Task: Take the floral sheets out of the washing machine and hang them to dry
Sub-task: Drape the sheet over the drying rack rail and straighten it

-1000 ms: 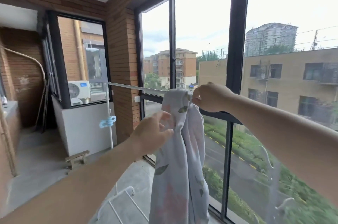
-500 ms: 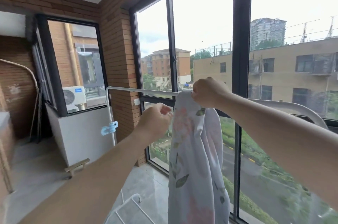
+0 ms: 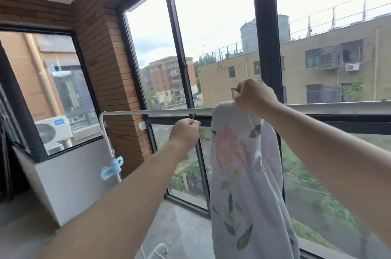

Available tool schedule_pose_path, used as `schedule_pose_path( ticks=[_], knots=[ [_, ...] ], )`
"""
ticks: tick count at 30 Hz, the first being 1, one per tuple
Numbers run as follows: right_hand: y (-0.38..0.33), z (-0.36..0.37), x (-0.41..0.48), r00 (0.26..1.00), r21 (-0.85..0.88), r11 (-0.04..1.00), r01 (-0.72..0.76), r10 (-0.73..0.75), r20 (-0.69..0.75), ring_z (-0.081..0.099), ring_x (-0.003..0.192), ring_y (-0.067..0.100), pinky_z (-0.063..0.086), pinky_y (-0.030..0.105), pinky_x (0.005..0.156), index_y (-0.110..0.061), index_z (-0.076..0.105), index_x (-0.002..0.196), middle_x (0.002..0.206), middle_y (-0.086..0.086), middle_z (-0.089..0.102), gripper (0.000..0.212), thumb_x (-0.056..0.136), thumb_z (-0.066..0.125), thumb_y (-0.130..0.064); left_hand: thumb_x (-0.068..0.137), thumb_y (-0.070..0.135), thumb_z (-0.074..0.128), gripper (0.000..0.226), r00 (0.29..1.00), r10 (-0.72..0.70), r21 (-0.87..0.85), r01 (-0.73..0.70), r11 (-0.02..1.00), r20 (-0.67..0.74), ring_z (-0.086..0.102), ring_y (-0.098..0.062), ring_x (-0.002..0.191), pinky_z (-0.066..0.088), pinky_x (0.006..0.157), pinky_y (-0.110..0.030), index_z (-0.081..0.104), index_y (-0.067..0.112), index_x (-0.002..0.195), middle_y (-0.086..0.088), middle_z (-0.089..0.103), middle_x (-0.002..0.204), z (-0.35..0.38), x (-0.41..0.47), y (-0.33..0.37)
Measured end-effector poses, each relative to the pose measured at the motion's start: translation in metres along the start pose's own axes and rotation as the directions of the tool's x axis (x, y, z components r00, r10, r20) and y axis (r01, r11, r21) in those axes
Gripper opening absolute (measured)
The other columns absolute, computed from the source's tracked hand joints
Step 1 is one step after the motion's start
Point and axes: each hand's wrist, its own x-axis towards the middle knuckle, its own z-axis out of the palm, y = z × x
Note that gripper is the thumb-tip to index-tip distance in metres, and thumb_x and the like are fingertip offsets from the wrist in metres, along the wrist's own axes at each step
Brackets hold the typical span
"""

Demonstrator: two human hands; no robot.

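The floral sheet (image 3: 239,174) hangs bunched, with its top at the white drying-rack rail (image 3: 158,112). The right hand (image 3: 254,95) has its grip clamped on that top edge. The left hand (image 3: 186,131), just beside the sheet, has its grip curled together on nothing visible. Farther left, a blue clothes peg (image 3: 111,168) clings to the rack's upright.

I am finding no text clear enough to read, a small blue brand mark is sitting on the upper front of the white outdoor air-conditioner unit (image 3: 51,131) beyond the side window, its letters are blurring past what I can make out
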Motion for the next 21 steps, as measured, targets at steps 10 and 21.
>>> schedule_pose_path(
  ticks=[10, 21],
  knots=[
    [-0.022, 0.053, 0.008, 0.983, -0.071, 0.980, -0.184, 0.184, -0.014, 0.063, 0.099, 0.034, 0.055, 0.040, 0.086, -0.007, 0.068, 0.110, 0.108, 0.016, 0.067, 0.027, 0.093, 0.048, -0.008, 0.090, 0.039, 0.066, 0.018, 0.964, 0.243, -0.124, -0.229, 0.965, 0.109, 0.066, -0.011, 0.071, 0.050, 0.063, -0.028, 0.070, 0.028, 0.077, 0.015, 0.069, 0.069, 0.042, 0.053, -0.021],
    [-0.018, 0.070, 0.008, 0.923, -0.214, 0.900, -0.380, 0.383, -0.033, 0.045, 0.133, 0.031, 0.029, 0.044, 0.110, -0.015, 0.062, 0.126, 0.138, 0.014, 0.056, 0.054, 0.107, 0.019, -0.043, 0.101, 0.025, 0.054, 0.019, 0.949, 0.153, -0.508, 0.008, 0.861, 0.275, 0.058, -0.025, 0.080, 0.050, 0.071, -0.037, 0.065, 0.017, 0.087, -0.005, 0.064, 0.085, -0.001, 0.111, -0.014]
  ],
)
